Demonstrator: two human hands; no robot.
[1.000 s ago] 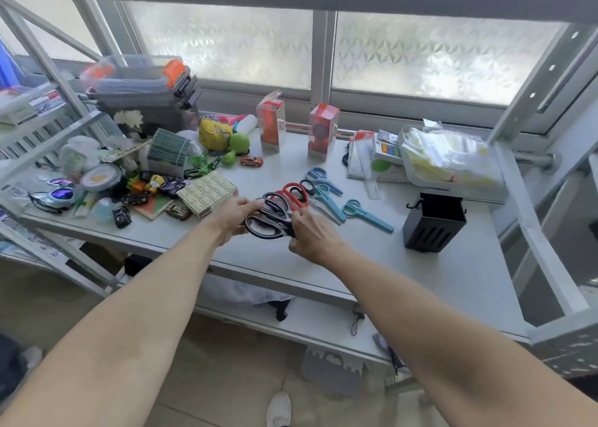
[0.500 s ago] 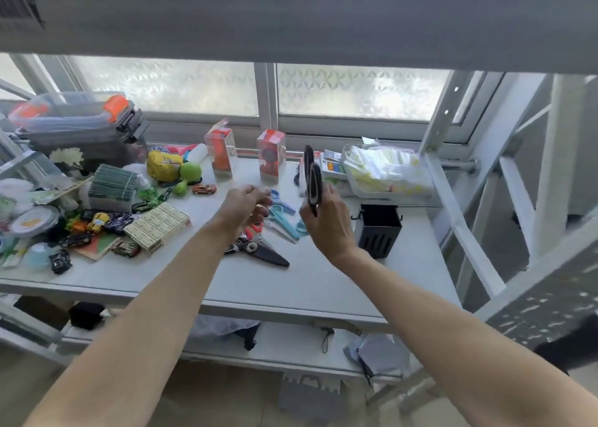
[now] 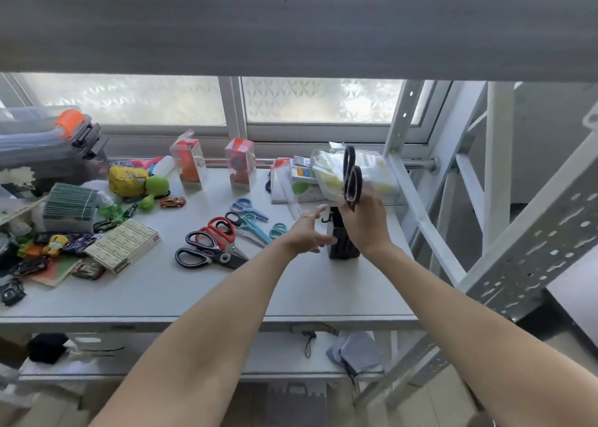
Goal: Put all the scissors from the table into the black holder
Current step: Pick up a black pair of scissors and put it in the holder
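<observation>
My right hand (image 3: pixel 365 226) grips black-handled scissors (image 3: pixel 351 177) upright, handles up, right above the black holder (image 3: pixel 339 242); the blades are hidden behind my hand. My left hand (image 3: pixel 307 234) is open, fingers spread, touching the holder's left side. On the table (image 3: pixel 161 290) lie black-handled scissors (image 3: pixel 207 253), red-handled scissors (image 3: pixel 221 229), and blue scissors (image 3: pixel 247 208) with teal ones (image 3: pixel 262 227) behind them.
Toy cars, a box of small cartons (image 3: pixel 124 244), a green ball (image 3: pixel 157 185) and snack bags crowd the table's left. Two orange boxes (image 3: pixel 187 159) and a clear bag container (image 3: pixel 365 174) stand at the back. A white perforated frame (image 3: pixel 524 252) rises at right.
My right hand lifted one black pair off the pile and carried it right, over the holder. My left hand let go of the pile and moved right to the holder's side.
</observation>
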